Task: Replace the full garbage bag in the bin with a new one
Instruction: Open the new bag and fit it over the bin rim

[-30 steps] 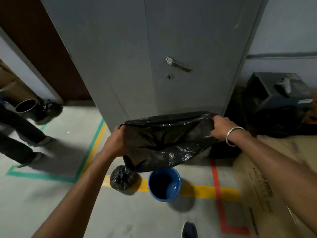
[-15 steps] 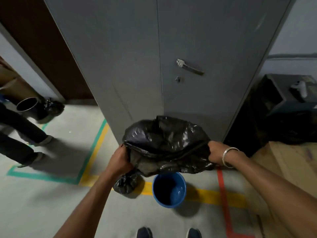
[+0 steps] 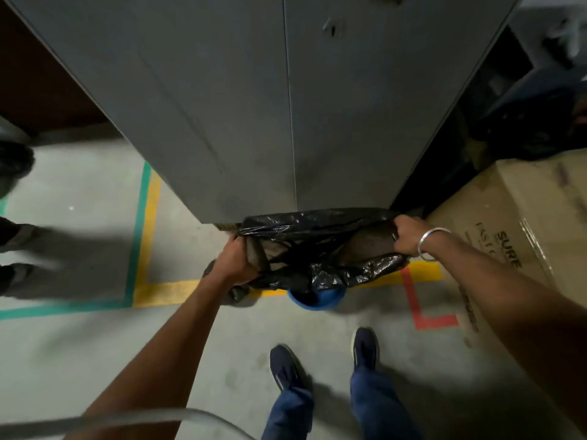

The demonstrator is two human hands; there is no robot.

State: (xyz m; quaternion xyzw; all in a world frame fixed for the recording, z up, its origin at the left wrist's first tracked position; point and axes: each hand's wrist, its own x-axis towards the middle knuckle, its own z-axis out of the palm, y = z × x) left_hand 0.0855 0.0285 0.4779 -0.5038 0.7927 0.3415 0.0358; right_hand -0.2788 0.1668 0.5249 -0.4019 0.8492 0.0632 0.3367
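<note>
I hold a new black garbage bag [image 3: 320, 249] stretched wide at its mouth, just above the small blue bin [image 3: 317, 301]. My left hand [image 3: 235, 262] grips the bag's left rim. My right hand [image 3: 408, 238], with a silver bangle on the wrist, grips the right rim. The bag covers most of the bin, so only the bin's front edge shows. The tied full black bag [image 3: 233, 293] lies on the floor left of the bin, mostly hidden behind my left hand.
A tall grey metal cabinet [image 3: 270, 106] stands right behind the bin. A cardboard box [image 3: 514, 223] lies to the right. Another person's legs [image 3: 12, 242] are at the far left. My feet [image 3: 324, 360] stand on the taped concrete floor.
My view tilted down and I moved closer. Both hands lowered the bag, which puffed up and then spread wide, down onto the blue bin.
</note>
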